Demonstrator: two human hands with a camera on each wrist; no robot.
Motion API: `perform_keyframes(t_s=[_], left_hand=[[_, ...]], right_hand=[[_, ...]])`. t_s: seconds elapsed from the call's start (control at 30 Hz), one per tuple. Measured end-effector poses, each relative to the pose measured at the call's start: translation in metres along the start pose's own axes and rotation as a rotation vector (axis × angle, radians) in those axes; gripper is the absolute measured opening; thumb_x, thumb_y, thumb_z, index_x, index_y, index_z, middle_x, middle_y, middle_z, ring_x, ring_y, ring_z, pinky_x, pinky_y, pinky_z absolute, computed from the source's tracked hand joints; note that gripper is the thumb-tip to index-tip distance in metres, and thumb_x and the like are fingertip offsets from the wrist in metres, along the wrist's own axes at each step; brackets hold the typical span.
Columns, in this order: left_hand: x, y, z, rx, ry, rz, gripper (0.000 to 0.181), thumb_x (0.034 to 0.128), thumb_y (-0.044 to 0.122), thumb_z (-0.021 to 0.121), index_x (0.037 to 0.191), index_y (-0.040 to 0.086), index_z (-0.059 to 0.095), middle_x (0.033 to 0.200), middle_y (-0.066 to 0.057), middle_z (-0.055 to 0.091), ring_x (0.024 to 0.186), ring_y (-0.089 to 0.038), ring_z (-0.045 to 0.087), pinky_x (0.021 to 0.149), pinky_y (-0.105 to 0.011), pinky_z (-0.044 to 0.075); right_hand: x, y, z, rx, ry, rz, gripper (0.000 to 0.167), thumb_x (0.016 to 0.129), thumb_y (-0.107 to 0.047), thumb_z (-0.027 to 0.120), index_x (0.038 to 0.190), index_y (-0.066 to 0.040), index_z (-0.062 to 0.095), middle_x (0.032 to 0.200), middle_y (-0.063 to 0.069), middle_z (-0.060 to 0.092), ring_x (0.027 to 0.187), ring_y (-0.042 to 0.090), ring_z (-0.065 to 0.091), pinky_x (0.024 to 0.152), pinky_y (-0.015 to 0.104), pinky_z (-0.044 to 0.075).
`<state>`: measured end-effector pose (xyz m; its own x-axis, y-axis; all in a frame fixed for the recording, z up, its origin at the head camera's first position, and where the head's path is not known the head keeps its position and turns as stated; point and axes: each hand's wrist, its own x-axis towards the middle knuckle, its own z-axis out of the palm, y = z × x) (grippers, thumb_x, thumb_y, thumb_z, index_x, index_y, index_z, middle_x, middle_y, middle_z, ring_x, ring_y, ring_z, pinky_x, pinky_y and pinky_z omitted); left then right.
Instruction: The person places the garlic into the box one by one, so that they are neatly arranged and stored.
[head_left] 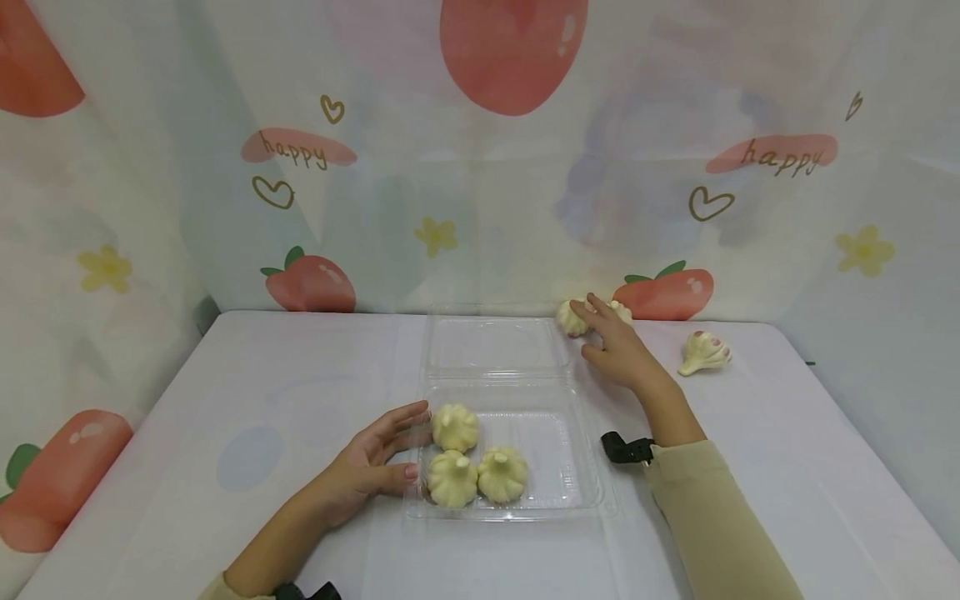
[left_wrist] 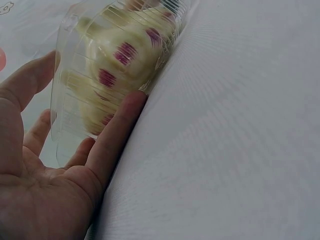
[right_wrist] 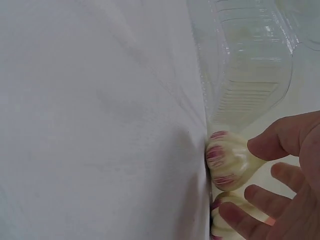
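Observation:
Three garlic bulbs (head_left: 452,479) sit in the left part of a clear plastic container (head_left: 551,504), its lid laid back behind it. My left hand (head_left: 360,467) (left_wrist: 55,170) touches the container's left wall, thumb and fingers spread. At the table's back edge, my right hand (head_left: 618,346) (right_wrist: 290,185) reaches over two garlic bulbs. Its thumb lies against or just over one purple-marked bulb (right_wrist: 227,162) in the right wrist view; whether it touches is unclear. The other fingers are loosely extended by the second bulb (right_wrist: 225,220), which they partly cover.
Another garlic bulb (head_left: 705,352) lies to the right of my right hand on the white-covered table (head_left: 315,358). A patterned cloth (head_left: 495,183) hangs directly behind the table. Black wrist mounts (head_left: 626,448) are on both arms.

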<state>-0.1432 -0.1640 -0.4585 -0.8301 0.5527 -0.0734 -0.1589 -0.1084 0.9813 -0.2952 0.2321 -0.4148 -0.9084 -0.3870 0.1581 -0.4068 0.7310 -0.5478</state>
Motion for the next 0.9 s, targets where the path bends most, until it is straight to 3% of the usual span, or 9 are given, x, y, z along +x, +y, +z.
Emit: perform_keyframes(t_s=[0.13, 0.33, 0.53, 0.63, 0.73, 0.9], left_hand=[[0.0003, -0.0005, -0.0001, -0.003, 0.001, -0.009, 0.079, 0.093, 0.004, 0.066, 0.159, 0.014, 0.023, 0.163, -0.012, 0.019, 0.146, -0.034, 0.031, 0.088, -0.04, 0.056], [0.0003, -0.0015, -0.0005, -0.003, 0.002, -0.015, 0.079, 0.0932, 0.006, 0.066, 0.159, 0.015, 0.023, 0.164, -0.012, 0.02, 0.146, -0.033, 0.031, 0.088, -0.041, 0.055], [-0.0003, -0.0023, -0.0005, -0.001, -0.003, -0.008, 0.079, 0.0936, 0.007, 0.066, 0.159, 0.014, 0.022, 0.164, -0.012, 0.019, 0.146, -0.033, 0.031, 0.089, -0.041, 0.055], [-0.0006, -0.0021, -0.0004, -0.001, -0.003, -0.011, 0.079, 0.0937, 0.007, 0.066, 0.159, 0.015, 0.022, 0.164, -0.012, 0.019, 0.146, -0.033, 0.03, 0.089, -0.042, 0.055], [-0.0005, -0.0014, -0.0004, 0.001, -0.001, -0.013, 0.079, 0.0937, 0.007, 0.066, 0.159, 0.015, 0.022, 0.164, -0.012, 0.019, 0.146, -0.033, 0.03, 0.089, -0.043, 0.055], [-0.0004, 0.0006, -0.0003, 0.004, 0.0, -0.011, 0.079, 0.0937, 0.007, 0.066, 0.159, 0.016, 0.022, 0.164, -0.012, 0.019, 0.146, -0.033, 0.031, 0.089, -0.044, 0.055]], right_hand=[[0.0001, 0.0001, 0.0024, 0.026, 0.0, 0.0, 0.068, 0.087, 0.004, 0.048, 0.153, 0.0, 0.034, 0.163, 0.026, 0.017, 0.143, 0.048, 0.029, 0.089, 0.054, 0.046], [0.0006, -0.0004, 0.0061, 0.012, 0.044, -0.013, 0.06, 0.091, 0.006, 0.044, 0.151, 0.002, 0.038, 0.157, 0.028, 0.026, 0.14, 0.047, 0.035, 0.104, 0.06, 0.036], [0.0013, -0.0026, 0.0081, 0.057, 0.037, -0.025, 0.056, 0.09, 0.007, 0.043, 0.146, 0.001, 0.046, 0.164, 0.027, 0.005, 0.147, 0.051, 0.014, 0.103, 0.061, 0.033], [0.0021, -0.0038, 0.0092, 0.059, 0.049, -0.058, 0.055, 0.09, 0.009, 0.041, 0.144, 0.002, 0.049, 0.164, 0.025, 0.007, 0.149, 0.05, 0.008, 0.111, 0.063, 0.027], [0.0027, -0.0049, 0.0102, 0.029, 0.078, -0.097, 0.053, 0.09, 0.012, 0.04, 0.141, 0.004, 0.052, 0.159, 0.028, 0.023, 0.146, 0.051, 0.021, 0.113, 0.065, 0.024], [0.0021, -0.0065, 0.0093, -0.053, 0.102, -0.066, 0.052, 0.092, 0.009, 0.042, 0.142, 0.001, 0.052, 0.141, 0.029, 0.038, 0.126, 0.046, 0.045, 0.102, 0.059, 0.038]])
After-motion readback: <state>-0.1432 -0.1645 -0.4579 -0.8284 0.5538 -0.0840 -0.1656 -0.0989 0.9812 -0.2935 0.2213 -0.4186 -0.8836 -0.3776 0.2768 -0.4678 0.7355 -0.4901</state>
